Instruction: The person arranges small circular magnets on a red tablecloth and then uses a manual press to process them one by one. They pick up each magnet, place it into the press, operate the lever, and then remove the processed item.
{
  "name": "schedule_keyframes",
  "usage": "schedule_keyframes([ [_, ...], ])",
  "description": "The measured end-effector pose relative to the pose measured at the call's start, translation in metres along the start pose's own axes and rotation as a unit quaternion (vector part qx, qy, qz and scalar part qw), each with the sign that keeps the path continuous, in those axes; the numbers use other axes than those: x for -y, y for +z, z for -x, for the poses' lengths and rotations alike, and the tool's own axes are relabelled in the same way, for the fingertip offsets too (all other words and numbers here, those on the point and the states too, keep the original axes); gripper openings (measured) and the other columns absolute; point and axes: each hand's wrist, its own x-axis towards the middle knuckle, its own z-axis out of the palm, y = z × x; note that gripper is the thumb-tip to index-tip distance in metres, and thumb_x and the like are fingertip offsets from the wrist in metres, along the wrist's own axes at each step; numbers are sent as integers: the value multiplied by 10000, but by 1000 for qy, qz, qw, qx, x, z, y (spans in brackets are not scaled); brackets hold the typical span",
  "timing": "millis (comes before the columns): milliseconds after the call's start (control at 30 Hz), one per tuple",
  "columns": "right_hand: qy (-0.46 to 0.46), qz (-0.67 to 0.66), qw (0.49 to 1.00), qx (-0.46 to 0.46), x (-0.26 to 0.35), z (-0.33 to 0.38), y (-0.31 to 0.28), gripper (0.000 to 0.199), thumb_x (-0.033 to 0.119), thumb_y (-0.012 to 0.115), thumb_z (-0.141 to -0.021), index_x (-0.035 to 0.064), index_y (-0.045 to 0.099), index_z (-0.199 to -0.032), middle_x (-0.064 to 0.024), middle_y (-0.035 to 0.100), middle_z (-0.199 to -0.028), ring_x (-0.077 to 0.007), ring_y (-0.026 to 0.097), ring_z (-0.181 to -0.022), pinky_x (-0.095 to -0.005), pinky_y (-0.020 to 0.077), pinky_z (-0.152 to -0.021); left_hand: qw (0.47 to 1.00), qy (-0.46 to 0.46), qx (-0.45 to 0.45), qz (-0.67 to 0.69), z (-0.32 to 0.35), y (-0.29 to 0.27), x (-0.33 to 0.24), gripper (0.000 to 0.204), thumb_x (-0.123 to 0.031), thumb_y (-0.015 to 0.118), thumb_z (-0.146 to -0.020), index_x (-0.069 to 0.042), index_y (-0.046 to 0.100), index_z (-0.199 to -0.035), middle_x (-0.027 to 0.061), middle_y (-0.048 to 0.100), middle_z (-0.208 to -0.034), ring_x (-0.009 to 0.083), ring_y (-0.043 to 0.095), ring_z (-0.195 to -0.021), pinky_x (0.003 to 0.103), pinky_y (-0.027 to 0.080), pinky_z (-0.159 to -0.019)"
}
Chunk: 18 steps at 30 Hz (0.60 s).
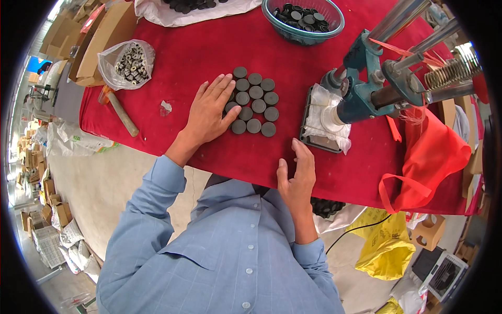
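Several round dark grey discs (256, 92) lie flat in close rows on the red cloth. At their left edge rests my left hand (210, 107), its fingers stretched out and its thumb reaching over the nearest discs; it partly covers that side of the group. Over the table's front edge is my right hand (298, 172), empty, with thumb and fingers apart. To the right of the discs stands a teal bench press (361, 99). Beneath its ram, a white round piece (331, 118) sits on a base wrapped in white plastic.
A teal plastic basket (337, 29) of dark discs stands at the back. Left lie a clear bag of small metal parts (133, 64) and a hammer (123, 114). A red bag (431, 157) hangs at the right edge, above a yellow bag (387, 254).
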Motion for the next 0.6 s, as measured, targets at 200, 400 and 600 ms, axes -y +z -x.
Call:
schedule_keyframes([
  [200,-1,-33,999,-13,-4,-2,-4,475,-30,721,-888,-36,624,-1352,-228,686,-1317,-416,666,-1196,-478,539,-1040,997,0,-23,74,4,-9,-9,642,-287,672,-1022,-50,496,-1592,138,465,-1672,315,391,-1581,537,275,-1289],
  [400,-21,-23,999,4,-4,-1,-6,432,-48,712,-876,-21,657,-1303,-205,700,-1278,-399,676,-1161,-468,548,-1008,1000,20,-10,14,25,0,-28,596,-269,678,-1009,-93,558,-1566,88,523,-1638,283,418,-1566,564,220,-1292],
  [600,-52,18,998,21,-3,-1,-4,429,-48,708,-872,0,670,-1297,-188,703,-1253,-382,669,-1157,-452,551,-986,1000,2,-26,-8,30,6,-33,574,-293,675,-1008,-109,586,-1545,64,556,-1610,270,447,-1541,599,192,-1286],
])
